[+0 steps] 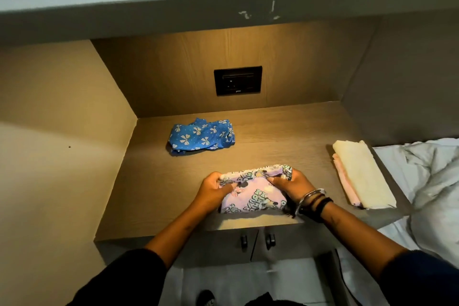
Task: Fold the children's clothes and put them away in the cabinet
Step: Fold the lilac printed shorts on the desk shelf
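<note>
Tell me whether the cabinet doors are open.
No. Both cabinet doors sit shut under the counter, while both hands grip the purple garment on top.

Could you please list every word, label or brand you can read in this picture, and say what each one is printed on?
Nothing here can be read with certainty.
Purple garment, held by the left hand and right hand: block lettering in its cartoon print, upside down and creased, not legible.
Black wall socket: a small mark on its lower edge, too small to read.
Blue bow-print garment: no text.
</note>
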